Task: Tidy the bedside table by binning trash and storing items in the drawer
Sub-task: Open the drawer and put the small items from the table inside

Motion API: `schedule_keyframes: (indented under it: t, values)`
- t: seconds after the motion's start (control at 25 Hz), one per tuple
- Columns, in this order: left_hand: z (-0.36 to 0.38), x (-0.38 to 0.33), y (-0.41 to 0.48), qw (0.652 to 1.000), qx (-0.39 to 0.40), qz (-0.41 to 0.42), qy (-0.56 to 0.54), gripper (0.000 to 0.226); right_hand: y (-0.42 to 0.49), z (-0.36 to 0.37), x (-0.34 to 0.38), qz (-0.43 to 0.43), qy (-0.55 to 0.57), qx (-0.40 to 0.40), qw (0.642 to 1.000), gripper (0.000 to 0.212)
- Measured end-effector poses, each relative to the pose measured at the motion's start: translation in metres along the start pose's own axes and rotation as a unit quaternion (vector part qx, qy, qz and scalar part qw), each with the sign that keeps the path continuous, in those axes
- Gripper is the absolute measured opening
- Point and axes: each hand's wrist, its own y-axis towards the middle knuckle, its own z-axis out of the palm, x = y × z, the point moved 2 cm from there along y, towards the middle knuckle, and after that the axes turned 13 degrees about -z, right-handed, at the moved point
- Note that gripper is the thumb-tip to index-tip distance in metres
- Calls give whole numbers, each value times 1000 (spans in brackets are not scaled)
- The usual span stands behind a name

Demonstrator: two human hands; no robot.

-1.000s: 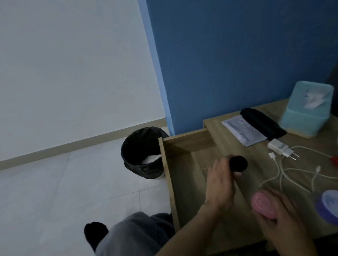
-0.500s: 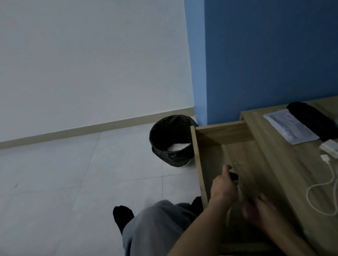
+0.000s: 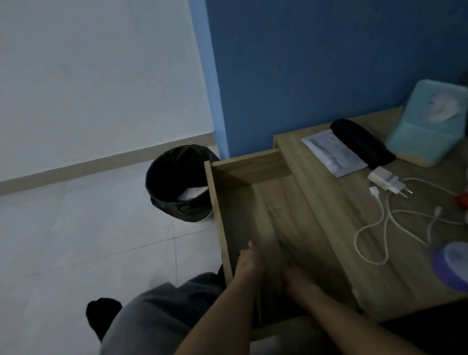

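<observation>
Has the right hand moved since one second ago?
Yes. The right hand left the tabletop near the purple lid and is now inside the open drawer.

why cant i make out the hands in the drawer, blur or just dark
Head view: both. The light is dim, the left hand and right hand are motion-smeared in the shadowed drawer; the white cable looks sharper.

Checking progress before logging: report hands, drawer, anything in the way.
Left hand, right hand low in open drawer, grip unclear in blur. Charger, cable not yet stored. Nothing seen blocking.
</observation>
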Motion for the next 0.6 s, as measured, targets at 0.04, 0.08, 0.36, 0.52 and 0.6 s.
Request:
schedule_keyframes:
  t: [0.04, 0.08, 0.36, 0.52, 0.6]
  values:
    - [0, 2, 3, 1000, -8, -4, 8, 51, 1, 2, 2, 6, -17, 12, 1000, 44]
    - [1, 4, 6, 1000, -12, -6, 13, 47, 3, 6, 2, 14, -36, 23, 999, 47]
    - [15, 6, 25, 998, -24, -51, -41, 38, 5, 15, 4, 68, -58, 36, 995, 76]
    - [12, 5, 20, 999, -24, -35, -5, 35, -9, -3, 11, 55, -47, -2, 997, 76]
    - [10, 6, 13, 1000, 1, -28, -3, 33, -33, -26, 19, 9, -7, -93, 996, 61]
